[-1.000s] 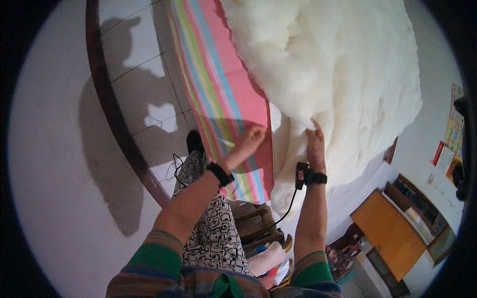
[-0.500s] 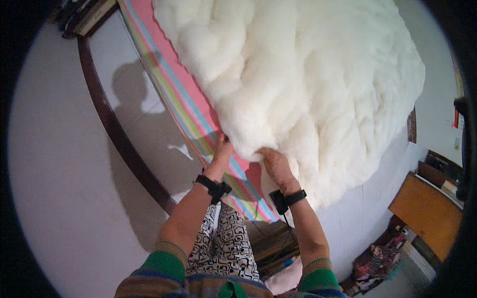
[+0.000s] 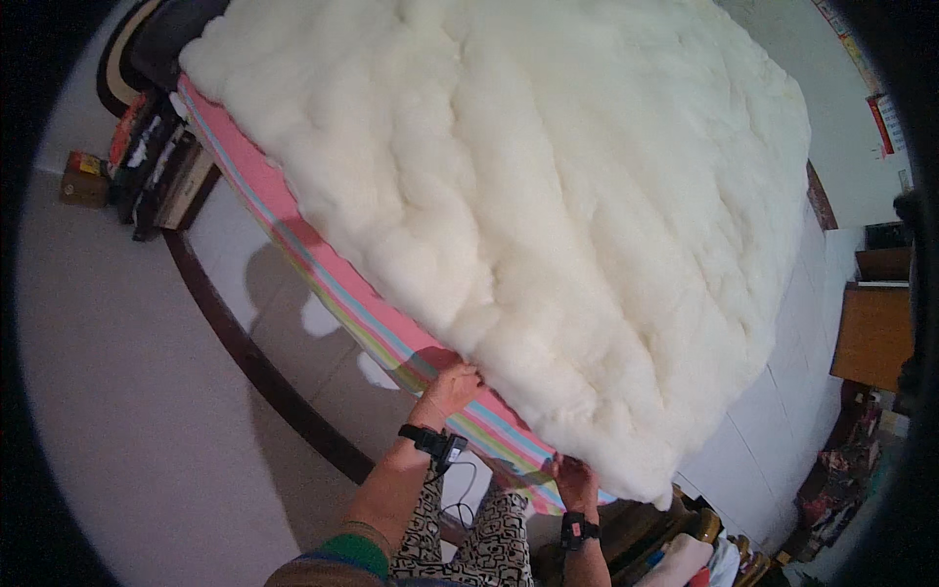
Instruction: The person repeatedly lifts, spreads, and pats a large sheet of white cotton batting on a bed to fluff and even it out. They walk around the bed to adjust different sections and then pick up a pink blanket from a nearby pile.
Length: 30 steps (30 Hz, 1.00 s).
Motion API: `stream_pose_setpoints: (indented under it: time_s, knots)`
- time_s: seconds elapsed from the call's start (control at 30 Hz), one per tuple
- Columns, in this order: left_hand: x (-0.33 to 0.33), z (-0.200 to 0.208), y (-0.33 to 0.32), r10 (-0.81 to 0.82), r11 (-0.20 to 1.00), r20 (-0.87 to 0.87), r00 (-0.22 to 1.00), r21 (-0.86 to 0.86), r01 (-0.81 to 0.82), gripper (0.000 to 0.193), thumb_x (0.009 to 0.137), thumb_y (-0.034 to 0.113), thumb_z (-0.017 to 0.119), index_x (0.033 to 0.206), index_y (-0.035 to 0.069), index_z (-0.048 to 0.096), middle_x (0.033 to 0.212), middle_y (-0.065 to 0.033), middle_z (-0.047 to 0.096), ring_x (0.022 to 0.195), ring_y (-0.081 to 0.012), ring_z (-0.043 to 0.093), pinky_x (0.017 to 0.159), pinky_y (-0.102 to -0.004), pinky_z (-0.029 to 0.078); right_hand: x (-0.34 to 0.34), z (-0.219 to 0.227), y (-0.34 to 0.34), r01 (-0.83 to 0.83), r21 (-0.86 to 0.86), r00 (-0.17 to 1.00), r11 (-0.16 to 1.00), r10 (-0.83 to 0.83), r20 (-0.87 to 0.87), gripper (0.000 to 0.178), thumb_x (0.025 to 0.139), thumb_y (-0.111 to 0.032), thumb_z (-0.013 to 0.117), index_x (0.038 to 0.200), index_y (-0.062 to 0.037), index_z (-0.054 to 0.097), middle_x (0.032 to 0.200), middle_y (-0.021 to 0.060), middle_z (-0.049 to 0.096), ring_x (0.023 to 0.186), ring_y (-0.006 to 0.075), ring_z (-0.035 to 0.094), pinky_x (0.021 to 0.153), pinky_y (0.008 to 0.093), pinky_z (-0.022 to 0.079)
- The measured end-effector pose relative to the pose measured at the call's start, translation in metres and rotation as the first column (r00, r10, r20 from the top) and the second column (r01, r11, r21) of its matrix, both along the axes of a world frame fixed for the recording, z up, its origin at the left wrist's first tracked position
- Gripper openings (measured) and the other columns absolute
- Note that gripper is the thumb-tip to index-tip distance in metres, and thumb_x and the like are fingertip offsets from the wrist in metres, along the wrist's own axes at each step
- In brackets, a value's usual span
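Observation:
A thick, fluffy sheet of white batting [image 3: 587, 215] lies over a pink cloth with coloured stripes [image 3: 323, 269], which shows as a band along the near-left side. At the batting's near edge my left hand [image 3: 453, 389] has its fingers curled in on the fluff. Further right, close to the near corner, my right hand [image 3: 577, 482] is closed at the same edge, its fingertips partly hidden against the batting. Both wrists wear black bands with small devices on them.
Stacked dark items [image 3: 161, 171] and a small box [image 3: 85, 179] stand at the far left. A dark strip [image 3: 259, 377] crosses the pale floor. Wooden furniture with cloths on it [image 3: 685, 548] is near my right arm; an orange-brown panel [image 3: 875, 338] stands at the right.
My right hand has shifted along the edge toward the near corner, further from my left hand. The batting's near edge now reaches closer to the corner. The view has swung, showing more at far left.

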State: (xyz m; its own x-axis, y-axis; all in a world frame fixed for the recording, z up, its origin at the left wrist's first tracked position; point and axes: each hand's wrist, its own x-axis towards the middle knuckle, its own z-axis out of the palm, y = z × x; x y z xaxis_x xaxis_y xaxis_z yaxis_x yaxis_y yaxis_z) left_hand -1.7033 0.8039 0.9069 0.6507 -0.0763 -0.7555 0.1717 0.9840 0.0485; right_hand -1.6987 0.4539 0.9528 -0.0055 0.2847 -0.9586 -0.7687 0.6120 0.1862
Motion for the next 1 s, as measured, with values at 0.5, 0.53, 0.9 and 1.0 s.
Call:
stream_pose_setpoints:
  time_s: [0.5, 0.53, 0.9, 1.0]
  knots:
    - [0.034, 0.009, 0.038, -0.229, 0.797, -0.675, 0.701, 0.284, 0.534, 0.052, 0.087, 0.037, 0.058, 0.13, 0.013, 0.041, 0.125, -0.0026, 0.049, 0.112, -0.0162, 0.048, 0.091, -0.0332, 0.042, 0.035, 0.011, 0.044, -0.227, -0.409, 0.893, 0.884, 0.357, 0.275, 0.04, 0.088, -0.023, 0.05, 0.123, -0.0045, 0.049, 0.123, 0.0101, 0.053, 0.114, 0.0275, 0.049, 0.097, 0.0468, 0.039]
    - [0.039, 0.019, 0.044, -0.308, 0.832, -0.641, 0.703, 0.177, 0.526, 0.052, 0.087, 0.038, 0.058, 0.129, 0.012, 0.042, 0.123, -0.0042, 0.05, 0.11, -0.0172, 0.049, 0.091, -0.033, 0.042, 0.036, 0.017, 0.043, -0.377, -0.417, 0.791, 0.827, 0.522, 0.32, 0.039, 0.088, -0.023, 0.05, 0.122, -0.0044, 0.049, 0.122, 0.0102, 0.054, 0.113, 0.0274, 0.05, 0.096, 0.0464, 0.04]
    - [0.077, 0.109, 0.328, -0.224, -0.322, -0.898, 0.38, 0.436, 0.841, 0.034, 0.091, 0.026, 0.052, 0.112, 0.0, 0.048, 0.1, -0.0126, 0.06, 0.09, -0.0261, 0.059, 0.076, -0.0341, 0.047, 0.197, 0.103, 0.244, -0.92, -0.238, 0.194, 0.31, 0.89, 0.412, 0.026, 0.092, -0.017, 0.045, 0.109, 0.0016, 0.053, 0.097, 0.009, 0.062, 0.095, 0.0173, 0.055, 0.084, 0.0303, 0.042]
    - [0.11, 0.089, 0.421, -0.051, -0.632, -0.864, 0.502, 0.417, 0.654, 0.044, 0.09, 0.026, 0.052, 0.122, -0.001, 0.043, 0.118, -0.0195, 0.05, 0.111, -0.033, 0.048, 0.092, -0.0419, 0.038, 0.235, 0.019, 0.355, -0.307, -0.951, -0.557, 0.034, 0.804, 0.208, 0.051, 0.087, -0.017, 0.053, 0.133, -0.0047, 0.036, 0.14, 0.022, 0.029, 0.129, 0.039, 0.028, 0.106, 0.0456, 0.025]
